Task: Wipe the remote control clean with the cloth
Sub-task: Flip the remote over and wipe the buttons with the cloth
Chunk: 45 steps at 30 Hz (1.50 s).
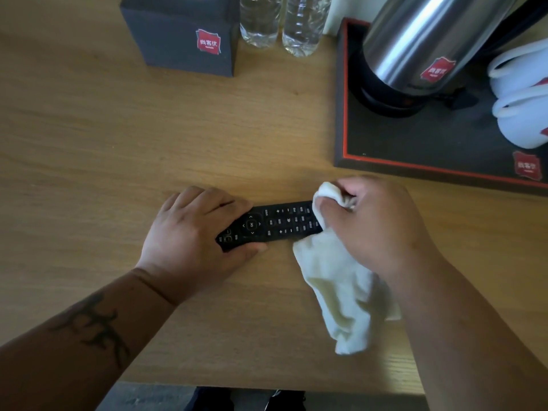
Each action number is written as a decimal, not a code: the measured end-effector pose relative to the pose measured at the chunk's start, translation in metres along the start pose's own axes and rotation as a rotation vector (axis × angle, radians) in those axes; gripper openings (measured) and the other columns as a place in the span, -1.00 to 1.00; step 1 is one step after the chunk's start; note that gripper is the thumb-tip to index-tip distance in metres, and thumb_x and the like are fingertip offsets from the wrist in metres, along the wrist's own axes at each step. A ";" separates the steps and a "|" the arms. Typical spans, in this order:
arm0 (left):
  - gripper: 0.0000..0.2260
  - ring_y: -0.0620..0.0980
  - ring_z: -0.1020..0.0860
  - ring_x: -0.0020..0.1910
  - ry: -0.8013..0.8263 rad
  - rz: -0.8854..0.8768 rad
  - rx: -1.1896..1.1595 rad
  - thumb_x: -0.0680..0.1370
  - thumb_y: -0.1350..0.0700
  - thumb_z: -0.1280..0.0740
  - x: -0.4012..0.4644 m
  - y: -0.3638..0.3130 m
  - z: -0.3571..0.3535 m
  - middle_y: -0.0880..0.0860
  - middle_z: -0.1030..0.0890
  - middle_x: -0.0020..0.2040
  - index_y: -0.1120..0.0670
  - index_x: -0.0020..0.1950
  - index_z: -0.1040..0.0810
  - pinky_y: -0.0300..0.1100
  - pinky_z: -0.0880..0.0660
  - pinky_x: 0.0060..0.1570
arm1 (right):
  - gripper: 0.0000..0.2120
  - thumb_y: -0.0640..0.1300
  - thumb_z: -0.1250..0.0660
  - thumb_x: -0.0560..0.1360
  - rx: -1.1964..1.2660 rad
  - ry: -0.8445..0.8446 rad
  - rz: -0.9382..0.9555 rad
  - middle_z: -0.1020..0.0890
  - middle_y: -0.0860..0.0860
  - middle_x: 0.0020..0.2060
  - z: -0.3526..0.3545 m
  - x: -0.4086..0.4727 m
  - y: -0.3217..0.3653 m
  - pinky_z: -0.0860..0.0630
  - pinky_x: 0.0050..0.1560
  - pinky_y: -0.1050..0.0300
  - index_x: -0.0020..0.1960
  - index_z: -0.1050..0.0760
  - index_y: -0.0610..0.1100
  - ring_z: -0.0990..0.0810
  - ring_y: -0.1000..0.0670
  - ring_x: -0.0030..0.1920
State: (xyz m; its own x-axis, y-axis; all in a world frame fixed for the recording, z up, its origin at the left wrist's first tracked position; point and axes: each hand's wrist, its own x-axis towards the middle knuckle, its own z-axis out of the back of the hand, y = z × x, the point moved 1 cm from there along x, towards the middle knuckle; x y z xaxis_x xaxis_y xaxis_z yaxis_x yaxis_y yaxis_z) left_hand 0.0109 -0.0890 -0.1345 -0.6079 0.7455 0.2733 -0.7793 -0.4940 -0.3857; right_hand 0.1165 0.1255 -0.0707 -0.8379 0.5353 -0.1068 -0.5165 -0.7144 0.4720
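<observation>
A black remote control [277, 225] lies lengthwise across the wooden table [118, 143], buttons up. My left hand [192, 235] grips its left end, fingers over the far edge and thumb on the near edge. My right hand [376, 223] is closed on a pale cream cloth [335, 286] and presses a fold of it onto the remote's right end, which is hidden under it. The rest of the cloth hangs loose on the table below my right hand.
A black tray with a red rim [344, 120] stands at the back right, holding a steel kettle [415, 46] and white cups [522, 108]. Two water bottles [281, 25] and a dark box [184, 37] stand at the back. The table's front edge [267, 385] runs below my arms.
</observation>
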 end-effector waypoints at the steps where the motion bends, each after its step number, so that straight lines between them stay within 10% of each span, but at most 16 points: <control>1: -0.47 0.05 -0.56 0.02 0.000 0.001 0.000 0.41 -0.31 -0.42 0.000 0.000 0.000 -0.02 -0.62 0.03 0.03 0.20 -0.64 0.06 -0.49 0.06 | -0.75 0.02 -0.32 0.46 0.014 -0.031 -0.003 -0.51 -0.07 -0.44 -0.004 0.000 -0.003 -0.43 -0.39 0.00 -0.22 -0.53 -0.18 -0.44 -0.06 -0.38; 8: -0.46 0.08 -0.56 0.01 0.009 0.002 -0.005 0.41 -0.31 -0.42 0.001 0.001 0.000 -0.01 -0.63 0.03 0.05 0.19 -0.64 0.08 -0.50 0.02 | -0.95 0.00 -0.39 0.46 0.083 0.132 -0.008 -0.63 0.21 -0.29 0.001 -0.038 -0.020 -0.46 -0.35 0.28 -0.10 -0.62 0.09 -0.57 0.20 -0.25; 13: -0.46 0.06 -0.55 0.02 0.010 0.015 0.011 0.40 -0.31 -0.42 0.001 0.000 -0.001 -0.01 -0.63 0.04 0.05 0.19 -0.65 0.07 -0.50 0.04 | -0.80 0.01 -0.34 0.47 0.109 -0.070 0.022 -0.57 -0.01 -0.40 -0.002 -0.005 -0.002 -0.45 -0.39 0.06 -0.22 -0.54 -0.12 -0.51 0.01 -0.36; 18: -0.45 0.09 -0.55 0.01 0.005 0.028 0.016 0.39 -0.33 -0.43 0.000 0.001 -0.002 0.00 -0.63 0.04 0.04 0.18 -0.66 0.08 -0.49 0.04 | -0.80 -0.10 -0.32 0.41 -0.029 -0.018 0.024 -0.42 -0.02 -0.48 -0.013 -0.008 0.011 -0.21 -0.49 0.15 -0.34 -0.42 -0.14 -0.37 -0.03 -0.45; 31: -0.46 0.07 -0.56 0.03 0.021 0.014 -0.012 0.41 -0.33 -0.42 0.000 0.003 -0.002 -0.02 -0.62 0.03 0.03 0.19 -0.64 0.07 -0.49 0.04 | -0.75 -0.08 -0.33 0.44 0.014 0.024 0.021 -0.44 -0.05 -0.49 -0.008 -0.019 0.004 -0.33 -0.46 0.06 -0.34 -0.40 -0.16 -0.39 -0.05 -0.45; 45: -0.45 0.05 -0.54 0.02 0.006 0.027 -0.024 0.39 -0.35 -0.39 0.000 0.003 -0.001 -0.04 -0.63 0.04 0.00 0.19 -0.65 0.01 -0.46 0.08 | -0.81 -0.01 -0.38 0.47 -0.098 -0.115 0.276 -0.57 0.11 -0.08 -0.019 -0.020 -0.002 -0.48 -0.28 0.18 0.06 -0.67 0.08 -0.54 0.06 -0.16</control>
State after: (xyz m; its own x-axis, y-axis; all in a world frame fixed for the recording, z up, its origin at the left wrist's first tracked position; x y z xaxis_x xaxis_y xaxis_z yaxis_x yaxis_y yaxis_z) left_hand 0.0087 -0.0897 -0.1366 -0.6280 0.7346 0.2568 -0.7584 -0.5037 -0.4137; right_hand 0.1311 0.1071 -0.0861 -0.9260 0.3591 0.1163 -0.2919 -0.8766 0.3826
